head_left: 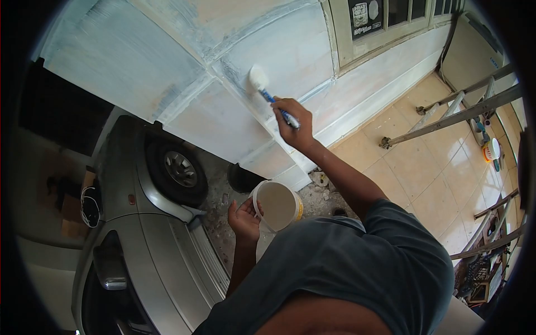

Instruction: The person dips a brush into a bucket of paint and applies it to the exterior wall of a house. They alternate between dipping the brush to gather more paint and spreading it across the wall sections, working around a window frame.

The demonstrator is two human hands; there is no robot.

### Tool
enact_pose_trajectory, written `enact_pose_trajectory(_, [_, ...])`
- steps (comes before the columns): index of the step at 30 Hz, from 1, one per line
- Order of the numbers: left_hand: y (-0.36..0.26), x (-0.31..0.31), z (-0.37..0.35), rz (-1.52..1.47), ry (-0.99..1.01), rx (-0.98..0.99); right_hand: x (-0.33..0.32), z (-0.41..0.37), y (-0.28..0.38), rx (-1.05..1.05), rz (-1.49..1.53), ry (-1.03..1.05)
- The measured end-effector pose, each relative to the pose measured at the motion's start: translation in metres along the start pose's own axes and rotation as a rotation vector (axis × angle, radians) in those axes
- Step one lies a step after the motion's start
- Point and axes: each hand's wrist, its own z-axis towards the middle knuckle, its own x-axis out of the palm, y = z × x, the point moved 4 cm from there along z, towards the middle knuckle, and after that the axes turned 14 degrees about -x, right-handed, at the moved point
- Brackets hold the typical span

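My right hand point(294, 124) is closed around the blue and white handle of a paintbrush point(273, 104). The brush's white, paint-covered bristles touch the pale wall point(290, 47), just right of a raised strip. Lower down, my left hand point(244, 220) holds a white bucket point(276, 206) at its left side, with the fingers at the rim and handle. The bucket is tilted, its wide opening facing up, and its inside looks pale; how much it holds I cannot tell. The wall shows uneven white and bluish coats with faint pinkish patches.
A grey vehicle point(151, 240) stands at the lower left, its wheel near the wall. A dark container point(245, 178) sits beyond the bucket. A ladder point(458, 114) rests on the tiled floor point(413, 162) at the right. A framed window point(385, 28) is above.
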Motion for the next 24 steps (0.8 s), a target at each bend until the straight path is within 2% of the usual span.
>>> enact_pose_trajectory(3, [-0.003, -0.003, -0.004, -0.009, -0.007, 0.003, 0.014, -0.007, 0.015, 0.034, 0.094, 0.088])
enact_pose_trajectory(5, [-0.005, -0.006, -0.005, -0.019, -0.024, 0.008, -0.002, 0.002, 0.015, 0.023, 0.077, -0.008])
enact_pose_trajectory(7, [-0.008, -0.011, -0.007, -0.042, -0.021, 0.020, -0.013, 0.015, 0.013, 0.099, 0.149, -0.078])
enact_pose_trajectory(9, [-0.005, -0.014, -0.008, -0.054, -0.021, 0.016, -0.013, 0.032, 0.017, 0.317, 0.404, -0.262])
enact_pose_trajectory(13, [-0.005, -0.008, -0.007, -0.017, -0.003, 0.027, 0.007, 0.044, -0.002, 0.473, 0.666, -0.397])
enact_pose_trajectory(17, [-0.005, -0.006, -0.006, -0.051, -0.030, 0.026, 0.021, 0.003, -0.032, 0.506, 0.492, -0.325])
enact_pose_trajectory(24, [0.000, -0.006, -0.003, -0.024, -0.012, -0.008, -0.003, -0.080, -0.048, 0.576, 0.298, -0.233])
